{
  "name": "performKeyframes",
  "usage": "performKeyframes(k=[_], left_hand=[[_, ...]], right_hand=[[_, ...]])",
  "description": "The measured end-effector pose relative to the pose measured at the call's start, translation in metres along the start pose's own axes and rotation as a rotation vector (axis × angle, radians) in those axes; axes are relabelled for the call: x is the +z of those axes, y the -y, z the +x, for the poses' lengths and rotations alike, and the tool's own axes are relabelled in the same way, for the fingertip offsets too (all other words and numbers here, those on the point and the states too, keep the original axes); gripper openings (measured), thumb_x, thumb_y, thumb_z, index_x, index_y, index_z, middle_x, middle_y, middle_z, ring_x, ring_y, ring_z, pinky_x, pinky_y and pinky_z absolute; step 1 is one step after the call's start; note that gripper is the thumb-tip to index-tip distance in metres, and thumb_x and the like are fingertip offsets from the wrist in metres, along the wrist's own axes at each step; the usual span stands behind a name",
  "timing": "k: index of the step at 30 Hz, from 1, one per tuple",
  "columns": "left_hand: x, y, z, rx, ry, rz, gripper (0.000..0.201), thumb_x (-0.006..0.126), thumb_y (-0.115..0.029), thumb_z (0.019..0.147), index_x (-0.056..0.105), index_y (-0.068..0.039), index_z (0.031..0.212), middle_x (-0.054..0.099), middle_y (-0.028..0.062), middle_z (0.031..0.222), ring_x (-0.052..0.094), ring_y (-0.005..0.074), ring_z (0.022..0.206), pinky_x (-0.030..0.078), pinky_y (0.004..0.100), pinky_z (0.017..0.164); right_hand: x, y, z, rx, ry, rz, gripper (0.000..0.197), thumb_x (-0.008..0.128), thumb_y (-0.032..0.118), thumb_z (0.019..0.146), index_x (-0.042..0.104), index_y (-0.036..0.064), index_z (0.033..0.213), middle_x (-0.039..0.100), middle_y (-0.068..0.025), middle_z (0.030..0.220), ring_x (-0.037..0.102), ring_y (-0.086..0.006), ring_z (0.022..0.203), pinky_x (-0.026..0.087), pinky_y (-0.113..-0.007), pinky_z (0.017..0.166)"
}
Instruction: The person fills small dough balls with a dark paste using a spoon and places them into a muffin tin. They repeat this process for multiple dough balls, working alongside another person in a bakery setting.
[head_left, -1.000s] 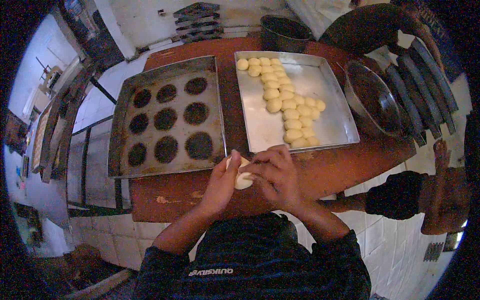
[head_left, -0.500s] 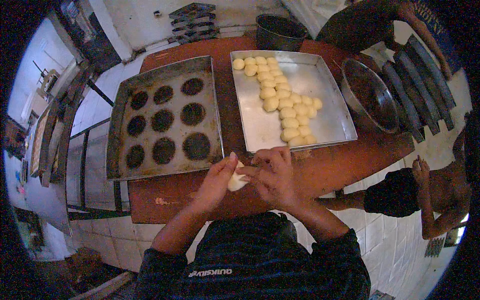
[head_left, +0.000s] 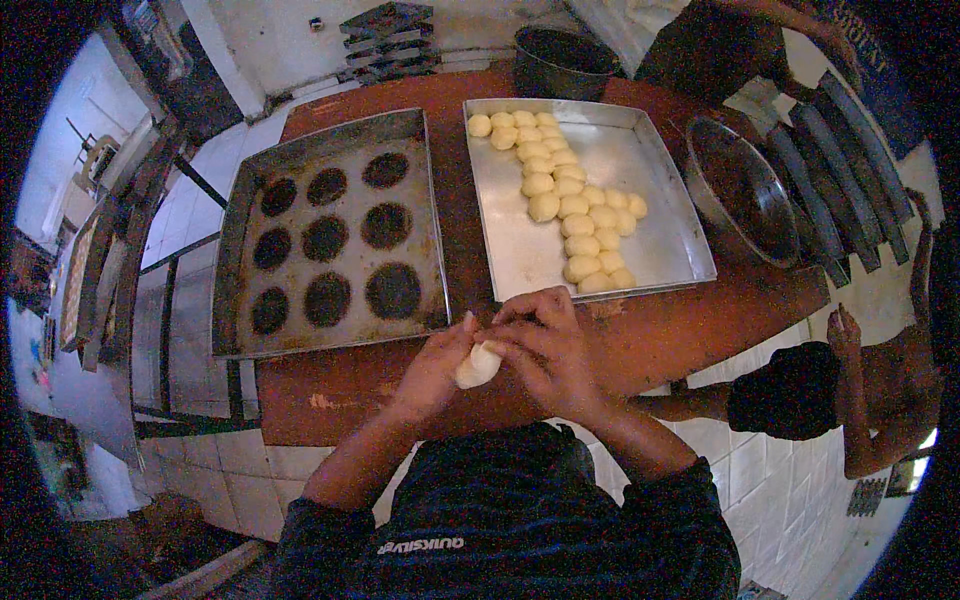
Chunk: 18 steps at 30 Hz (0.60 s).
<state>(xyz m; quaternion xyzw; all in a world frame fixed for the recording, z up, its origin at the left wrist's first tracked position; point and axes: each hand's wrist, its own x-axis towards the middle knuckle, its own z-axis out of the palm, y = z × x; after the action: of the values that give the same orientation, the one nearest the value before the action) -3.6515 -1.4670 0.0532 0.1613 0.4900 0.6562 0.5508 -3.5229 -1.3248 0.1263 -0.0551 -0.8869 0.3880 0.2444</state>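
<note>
A small pale dough ball (head_left: 478, 367) sits between my two hands, above the near edge of the reddish-brown table. My left hand (head_left: 437, 365) is closed round its left side. From the right, my right hand (head_left: 545, 350) pinches the top of the dough, its fingers bent and close to the left thumb. Just beyond my hands stands a shiny metal tray (head_left: 650, 240) with several round dough balls (head_left: 570, 187) in a slanting cluster. To the left lies a worn metal pan (head_left: 350, 250) with dark round spots in its bottom.
A large metal bowl (head_left: 740, 190) stands right of the tray, beside dark ridged metal molds (head_left: 835, 180). A black bucket (head_left: 563, 65) is at the table's far edge. One person (head_left: 720, 50) is at the far right, another (head_left: 850, 395) nearer on the right.
My right fingers have come in over the top of the dough, closer to my left thumb. The dough looks rounder and more gathered. Trays and bowl stay put.
</note>
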Motion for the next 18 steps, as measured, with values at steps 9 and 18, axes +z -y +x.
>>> performKeyframes(k=[9, 18], left_hand=[[0.003, -0.011, -0.008, -0.040, -0.116, 0.317, 0.069, 0.035, -0.061, 0.102, 0.065, 0.000, 0.112, 0.066, 0.0105, 0.105, 0.060, 0.0179, 0.098, 0.047, 0.0325, 0.089], [0.011, -0.063, -0.028, 0.162, 0.197, 0.115, 0.097, 0.021, -0.081, 0.090, 0.040, -0.004, 0.146, 0.051, 0.0230, 0.141, 0.048, 0.0310, 0.132, 0.034, 0.0440, 0.113]], right_hand=[[0.015, -0.013, -0.010, 0.034, 0.040, 0.017, 0.029, 0.069, 0.008, 0.088, 0.069, 0.0085, 0.117, 0.063, -0.0089, 0.113, 0.059, -0.0278, 0.105, 0.046, -0.037, 0.093], [0.021, 0.023, -0.015, -0.237, 0.211, 0.118, 0.021, 0.075, 0.011, 0.082, 0.069, 0.0096, 0.102, 0.065, -0.0111, 0.109, 0.064, -0.0305, 0.098, 0.052, -0.040, 0.087]])
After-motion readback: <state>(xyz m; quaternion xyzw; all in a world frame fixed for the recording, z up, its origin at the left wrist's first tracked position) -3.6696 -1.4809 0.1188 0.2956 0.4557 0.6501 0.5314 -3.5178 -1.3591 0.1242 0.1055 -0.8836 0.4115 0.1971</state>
